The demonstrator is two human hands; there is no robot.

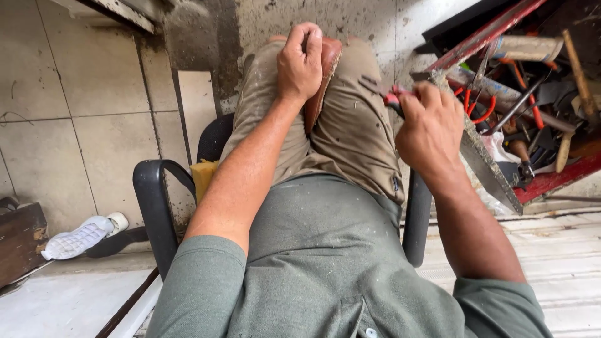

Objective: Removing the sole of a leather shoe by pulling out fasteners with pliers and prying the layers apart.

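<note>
Two hands at work over lap, seen from above. Left hand clenched round brown block, flat reddish-brown piece stood on edge btwn the knees, thumb side up, fingers wrapped over top edge. Block runs from knee level down toward crotch, lower end hidden btwn thighs. Right hand gripping pliers by red handles, fist closed, knuckles toward camera. Dark tip of pliers pokes out to the left of fist, over right thigh, near block but not touching. Can't tell if tip holds anything, too small.

Seated on black chair, armrests either side of hips. Khaki shorts dusty, grey-green shirt below. Yellow foam showing at seat edge by left thigh.

Right of the knee: red toolbox, open, crammed w/ tools, incl. wooden handles, orange-handled cutters, metal rods. Metal strip lies diagonally along box's near edge, just beside right hand. Box sits close to right forearm.

Floor: grey tiles, stained, dark patch near top centre. White shoe lying on side at lower left, well apart from hands. Dark wood piece at far left edge, partly cut off. Pale boards at lower right under the elbow.
</note>
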